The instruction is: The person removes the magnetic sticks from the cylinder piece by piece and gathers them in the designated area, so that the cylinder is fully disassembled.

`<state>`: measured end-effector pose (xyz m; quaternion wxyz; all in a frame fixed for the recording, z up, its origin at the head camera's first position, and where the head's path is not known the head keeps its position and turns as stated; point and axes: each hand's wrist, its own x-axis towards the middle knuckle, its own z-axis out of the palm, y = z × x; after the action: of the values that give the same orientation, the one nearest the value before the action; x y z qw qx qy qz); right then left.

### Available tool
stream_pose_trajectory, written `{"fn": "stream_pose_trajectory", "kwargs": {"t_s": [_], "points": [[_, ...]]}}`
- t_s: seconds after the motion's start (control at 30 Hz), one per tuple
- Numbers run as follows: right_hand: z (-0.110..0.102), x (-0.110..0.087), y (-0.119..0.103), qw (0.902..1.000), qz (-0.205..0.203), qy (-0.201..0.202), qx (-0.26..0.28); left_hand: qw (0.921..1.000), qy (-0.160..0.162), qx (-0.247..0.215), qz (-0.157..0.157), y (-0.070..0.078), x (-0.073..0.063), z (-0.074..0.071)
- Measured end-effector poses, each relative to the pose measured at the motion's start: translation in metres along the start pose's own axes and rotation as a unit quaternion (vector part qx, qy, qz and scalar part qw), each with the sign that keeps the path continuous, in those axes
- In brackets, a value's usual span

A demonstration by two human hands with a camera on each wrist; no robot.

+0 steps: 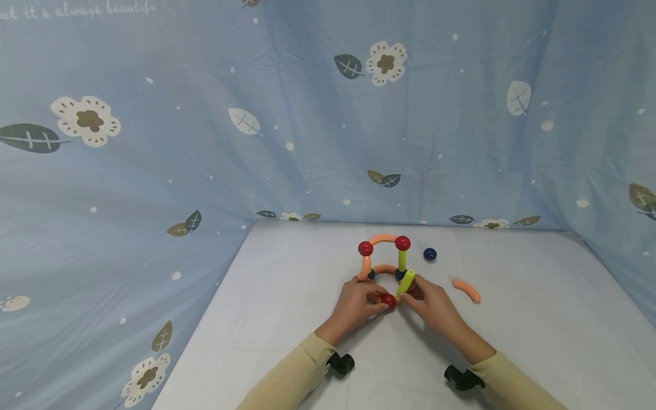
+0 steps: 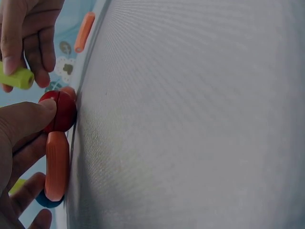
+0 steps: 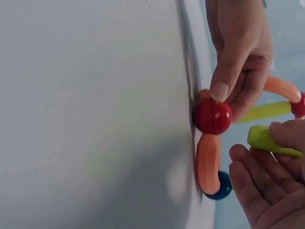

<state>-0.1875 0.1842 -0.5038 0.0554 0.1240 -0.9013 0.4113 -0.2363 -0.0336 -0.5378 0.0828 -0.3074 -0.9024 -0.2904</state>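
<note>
The red ball (image 3: 214,117) looks glossy plastic, the green rod (image 3: 260,138) matt, the backdrop (image 1: 307,114) cloth.

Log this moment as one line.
left hand: holds red ball | right hand: pinches yellow-green rod, apart from red ball | loose: blue ball, curved orange piece

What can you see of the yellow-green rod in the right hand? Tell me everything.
The yellow-green rod is straight and looks like plastic, its blocky end showing a small hole. The right hand pinches it between thumb and fingers, tilted in the head view; the wrist views show it apart from the red ball.
</note>
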Motion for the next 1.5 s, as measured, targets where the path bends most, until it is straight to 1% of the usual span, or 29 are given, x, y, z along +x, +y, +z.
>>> {"fn": "stream_pose_trajectory", "kwargs": {"t_s": [0.13, 0.23, 0.5, 0.57, 0.87, 1.13, 1.3, 1.37, 1.5], "points": [[-0.005, -0.003, 0.004, 0.9999, 0.011, 0.011, 0.004, 0.9997, -0.01, -0.012, -0.017, 0.0, -0.001, 0.0], [-0.008, -0.005, 0.01, 0.9996, 0.021, 0.019, 0.0, 0.9994, -0.014, -0.022, -0.024, 0.0, -0.001, 0.0], [-0.021, -0.012, 0.021, 0.9983, 0.051, 0.027, 0.009, 0.9995, -0.011, -0.018, -0.021, -0.001, -0.001, 0.001], [-0.024, -0.014, 0.023, 0.998, 0.056, 0.03, 0.002, 0.9996, -0.012, -0.015, -0.02, -0.001, -0.001, 0.001], [-0.038, -0.022, 0.041, 0.9959, 0.048, 0.07, -0.031, 0.9998, -0.014, -0.006, -0.013, 0.001, -0.001, 0.0], [-0.051, -0.03, 0.053, 0.9931, 0.055, 0.097, -0.038, 0.9997, -0.011, -0.01, -0.02, 0.001, -0.001, 0.0], [-0.06, -0.034, 0.062, 0.99, 0.07, 0.113, -0.048, 0.9999, -0.002, -0.01, -0.006, 0.001, 0.0, 0.001], [-0.064, -0.036, 0.065, 0.9891, 0.07, 0.12, -0.05, 0.9999, 0.0, -0.01, -0.002, 0.001, 0.0, 0.001], [-0.072, -0.041, 0.071, 0.9879, 0.062, 0.128, -0.062, 0.9999, 0.0, -0.015, -0.004, 0.0, -0.001, 0.001]]}}
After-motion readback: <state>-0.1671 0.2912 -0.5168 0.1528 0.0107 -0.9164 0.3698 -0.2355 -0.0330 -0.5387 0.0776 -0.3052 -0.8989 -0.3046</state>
